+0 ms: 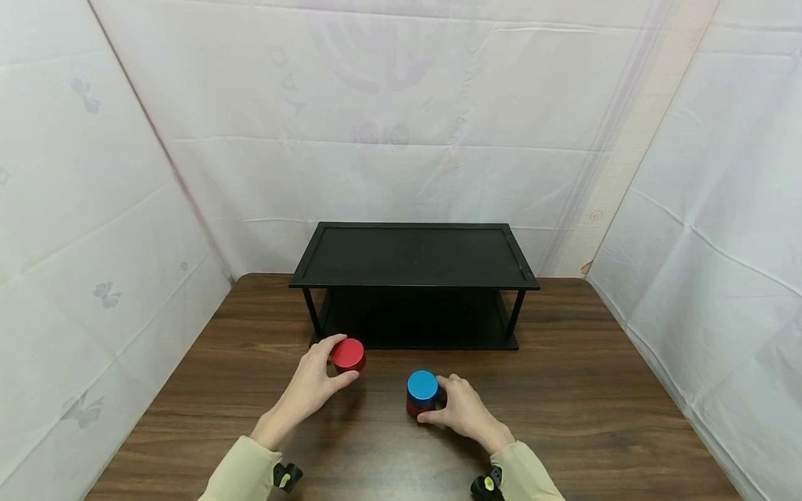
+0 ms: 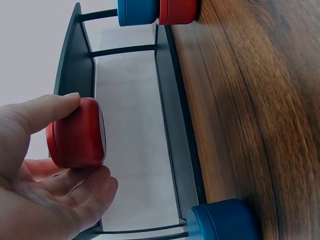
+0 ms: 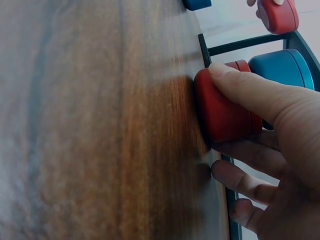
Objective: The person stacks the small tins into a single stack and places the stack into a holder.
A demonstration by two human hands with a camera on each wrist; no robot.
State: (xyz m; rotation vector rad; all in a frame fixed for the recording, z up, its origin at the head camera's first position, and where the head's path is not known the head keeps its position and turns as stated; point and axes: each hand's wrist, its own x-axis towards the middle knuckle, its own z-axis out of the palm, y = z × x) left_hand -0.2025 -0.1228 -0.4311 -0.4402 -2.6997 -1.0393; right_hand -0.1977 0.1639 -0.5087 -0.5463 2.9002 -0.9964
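My left hand [image 1: 310, 379] pinches a small round red tin [image 1: 348, 353] between thumb and fingers, holding it above the table in front of the shelf's left part. A blue tin [image 1: 422, 385] sits on top of another red tin [image 3: 225, 107], stacked on the table. Around the lower red tin, my right hand [image 1: 465, 410] has its thumb on one side and fingers on the other. Another blue tin [image 2: 227, 220] shows near the left hand in the left wrist view; in the head view it is hidden, apparently by that hand.
A black two-tier shelf [image 1: 413, 254] stands at the back of the brown wooden table [image 1: 595, 390], just beyond both hands. White sheeting [image 1: 401, 104] hangs behind and along both sides.
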